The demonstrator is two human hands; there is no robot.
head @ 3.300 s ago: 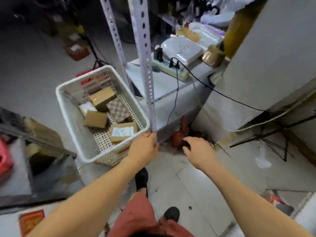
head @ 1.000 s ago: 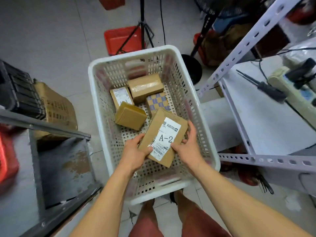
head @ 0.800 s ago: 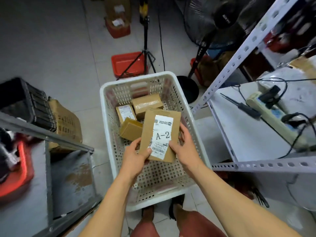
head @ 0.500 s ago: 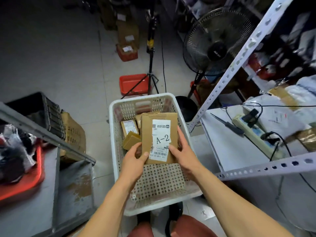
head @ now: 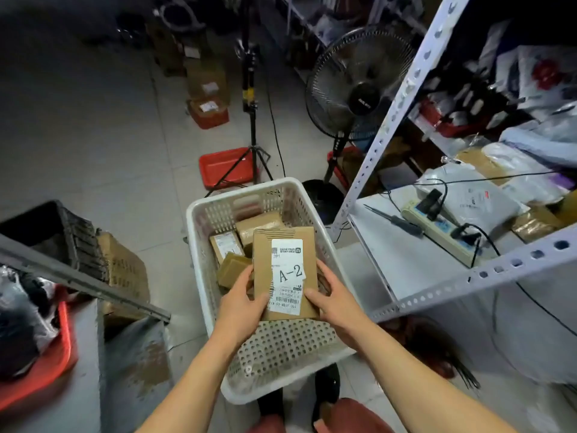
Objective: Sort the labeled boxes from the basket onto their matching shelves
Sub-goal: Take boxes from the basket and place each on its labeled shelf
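Two hands hold one flat cardboard box [head: 284, 273] labeled A-2 above the white basket [head: 199, 264] in the head view: left hand [head: 242, 303] grips its lower left edge, right hand [head: 334, 300] its lower right. It looks light, stiff and dry, so an edge pinch should suffice. Three more boxes [head: 246, 242] lie in the basket beneath; a metal shelf [head: 406, 254] stands right.

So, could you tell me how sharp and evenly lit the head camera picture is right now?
Head view: the A-2 box, held by the left hand and right hand, is sharp and readable; the corners darken and the far floor is dim; the wide lens bends the shelf post; the lower right edge is blurred.
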